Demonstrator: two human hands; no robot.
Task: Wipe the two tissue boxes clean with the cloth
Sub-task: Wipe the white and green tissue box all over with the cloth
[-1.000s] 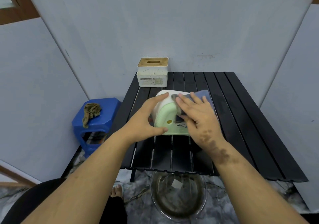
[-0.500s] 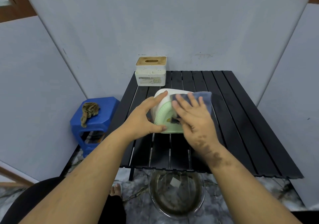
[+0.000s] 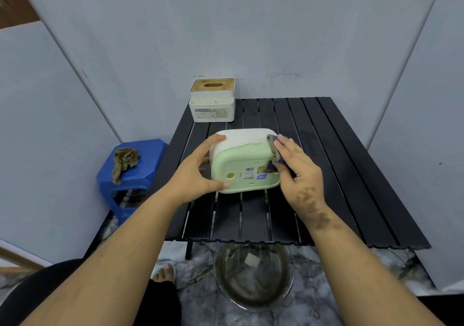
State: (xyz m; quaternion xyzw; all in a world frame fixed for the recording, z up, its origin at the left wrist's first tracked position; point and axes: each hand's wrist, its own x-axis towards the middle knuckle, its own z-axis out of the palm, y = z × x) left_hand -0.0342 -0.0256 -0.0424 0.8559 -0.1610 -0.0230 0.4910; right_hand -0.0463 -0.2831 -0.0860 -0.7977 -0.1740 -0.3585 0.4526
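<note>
At about 9 o'clock from the middle of the view, a blue stool (image 3: pixel 136 172) stands on the floor beside the surface (image 3: pixel 326 175), with a crumpled brown rag (image 3: pixel 124 161) lying on its seat. The surface is black and slatted. At its far left corner, around 11 o'clock, a white tissue box (image 3: pixel 213 101) with a wooden slotted lid stands upright, well apart from the hands.

The left hand (image 3: pixel 198 172) is the left grip, and it is grasping the green tissue box (image 3: pixel 244 165): fingers curl over the white top edge, thumb presses the lower left corner. This box sits near the middle of the surface, tipped on its side so its green base with a barcode label faces the camera.

At 3 o'clock from that box, the right hand (image 3: pixel 300 172) presses a grey cloth (image 3: pixel 273 150) against the box's right edge; the cloth is folded between the fingers and the box, so this grip is grasping the cloth. Dark smudges mark the back of this hand and wrist.

At 6 o'clock, below the surface's near edge, a clear bowl (image 3: pixel 253 275) of murky water sits on the marbled floor (image 3: pixel 326 300). A bare foot (image 3: pixel 164 273) shows just to its left.
</note>
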